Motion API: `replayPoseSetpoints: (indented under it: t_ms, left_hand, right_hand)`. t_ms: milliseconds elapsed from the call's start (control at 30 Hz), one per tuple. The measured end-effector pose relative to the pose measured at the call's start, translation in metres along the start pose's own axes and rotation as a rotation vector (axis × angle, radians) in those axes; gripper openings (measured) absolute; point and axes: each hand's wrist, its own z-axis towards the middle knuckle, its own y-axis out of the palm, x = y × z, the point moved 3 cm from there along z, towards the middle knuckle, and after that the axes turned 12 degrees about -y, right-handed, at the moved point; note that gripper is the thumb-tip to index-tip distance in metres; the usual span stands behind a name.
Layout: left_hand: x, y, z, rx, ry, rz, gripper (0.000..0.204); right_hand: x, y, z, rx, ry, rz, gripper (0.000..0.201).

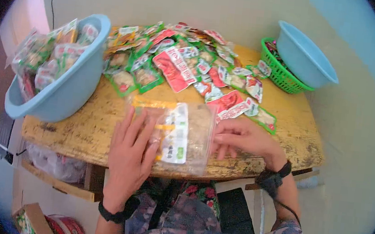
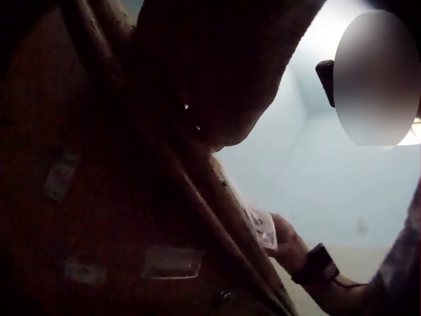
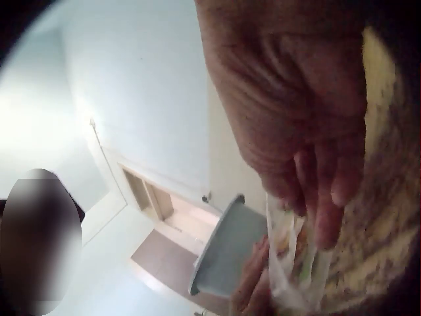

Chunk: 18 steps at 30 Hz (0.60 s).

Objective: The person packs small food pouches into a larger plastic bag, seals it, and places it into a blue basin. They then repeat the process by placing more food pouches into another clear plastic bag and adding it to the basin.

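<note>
A large clear plastic bag (image 1: 198, 136) with a yellow and white label lies near the front edge of the wooden table, pale contents showing through. Across its left part rests my left hand (image 1: 131, 150), fingers extended over the plastic. My right hand (image 1: 251, 139) is at the bag's right edge, fingers loosely bent. Seen from the right wrist, the fingers (image 3: 327, 224) reach down over the bag's clear edge (image 3: 289, 283), and the palm holds nothing. The left wrist view is dark; the right hand (image 2: 286, 240) shows there beside the bag's pale corner.
Many small green, red and white food packets (image 1: 174, 67) are heaped across the back of the table (image 1: 81, 128). A blue basin (image 1: 78, 89) full of packets stands at left. At right, another blue basin (image 1: 308, 54) leans on a green basket (image 1: 283, 77). Below is an open drawer (image 1: 59, 183).
</note>
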Motion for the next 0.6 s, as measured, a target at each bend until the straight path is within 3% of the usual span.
replayPoseSetpoints:
  t_ms: [300,400,433,600]
  left_hand:
    - [0.003,0.001,0.003,-0.042,-0.007,-0.022,0.044]
    - [0.002,0.000,0.003,-0.049,-0.006,-0.029,0.045]
    - [0.002,0.000,0.003,-0.049,-0.006,-0.036,0.046]
    - [-0.001,0.001,0.005,-0.043,0.012,-0.043,0.048]
  right_hand:
    - [0.021,-0.146,0.037,0.559,-0.207,-0.453,0.018]
    - [0.041,-0.193,0.070,0.642,-0.248,-1.194,0.020]
    - [0.040,-0.202,0.076,0.631,0.043,-1.040,0.023]
    - [0.057,-0.236,0.115,0.699,0.086,-1.177,0.032]
